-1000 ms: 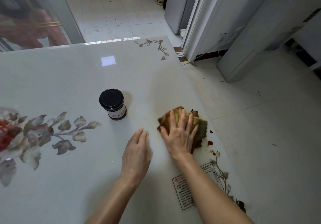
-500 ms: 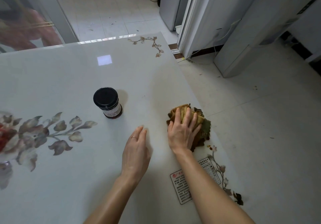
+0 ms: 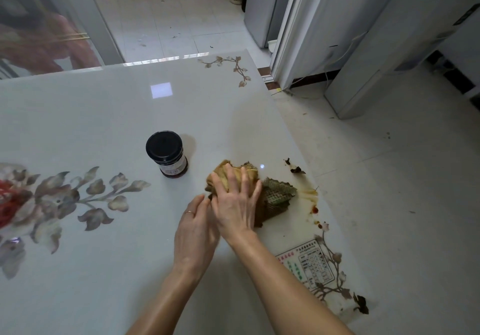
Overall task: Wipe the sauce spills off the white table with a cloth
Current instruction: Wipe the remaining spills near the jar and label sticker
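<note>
Now mid-wipe: on white table (image 3: 104, 116), near its right edge, cloth (image 3: 275, 199) is pressed flat by right hand (image 3: 235, 204), fingers straight.
Left hand (image 3: 194, 233) is rested relaxed beside it. Sauce spills (image 3: 310, 197) just right of cloth should be covered, then drawn inward under even pressure.

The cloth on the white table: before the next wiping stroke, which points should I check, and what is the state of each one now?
1. Right hand on the cloth: ok, its flat fingers press the cloth down.
2. Table free of sauce: not ok, an orange-brown smear and red drops lie right of the cloth, near the edge.
3. Jar out of the way: ok, it is upright with its lid on, apart from the cloth, on its left.
4. Left hand clear of the cloth: cannot tell, its fingertips are at the cloth's left edge.
5. Clean underside of the cloth: cannot tell, it is hidden.
</note>
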`<state>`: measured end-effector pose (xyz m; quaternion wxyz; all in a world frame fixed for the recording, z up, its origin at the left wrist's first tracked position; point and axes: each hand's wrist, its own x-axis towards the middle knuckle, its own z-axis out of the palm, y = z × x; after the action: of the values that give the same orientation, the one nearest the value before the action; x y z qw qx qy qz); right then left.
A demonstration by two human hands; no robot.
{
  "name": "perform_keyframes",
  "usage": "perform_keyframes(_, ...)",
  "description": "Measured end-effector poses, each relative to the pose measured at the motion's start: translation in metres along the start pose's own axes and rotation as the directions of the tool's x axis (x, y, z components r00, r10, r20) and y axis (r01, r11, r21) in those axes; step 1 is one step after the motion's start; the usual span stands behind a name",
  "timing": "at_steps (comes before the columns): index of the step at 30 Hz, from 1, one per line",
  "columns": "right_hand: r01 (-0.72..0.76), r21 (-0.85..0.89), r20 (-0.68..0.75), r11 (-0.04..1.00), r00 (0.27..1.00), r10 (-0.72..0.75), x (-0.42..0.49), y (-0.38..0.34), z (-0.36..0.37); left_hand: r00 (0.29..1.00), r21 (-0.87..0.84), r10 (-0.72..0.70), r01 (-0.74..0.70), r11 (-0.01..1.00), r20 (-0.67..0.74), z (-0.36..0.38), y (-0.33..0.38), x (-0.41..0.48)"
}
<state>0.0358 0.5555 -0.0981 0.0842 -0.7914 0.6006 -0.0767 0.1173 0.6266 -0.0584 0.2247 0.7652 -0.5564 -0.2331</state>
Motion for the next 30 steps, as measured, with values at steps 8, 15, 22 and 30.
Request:
perform_keyframes(8, -0.294, -0.067, 0.007, 0.954, 0.956, 0.295, -0.008, 0.072, -0.007, 1.0, 0.024, 0.006, -0.006, 1.0, -0.022, 0.004, 0.008, 0.004)
perform_keyframes(15, -0.093, -0.039, -0.041, 0.995, 0.995, 0.092, -0.017, 0.055, -0.002, 0.998, 0.022, 0.06, -0.061, 0.998, 0.022, 0.016, 0.024, 0.007)
perform_keyframes(22, -0.274, 0.027, -0.092, 0.961, 0.957, 0.275, 0.025, 0.085, -0.005, 0.997, 0.033, 0.068, -0.069, 0.997, 0.025, 0.015, 0.025, 0.004)
perform_keyframes(30, -0.282, 0.229, -0.351, 0.932, 0.869, 0.349, 0.01, 0.087, -0.024, 0.997, 0.034, 0.068, -0.069, 0.997, 0.031, 0.017, 0.027, 0.004)
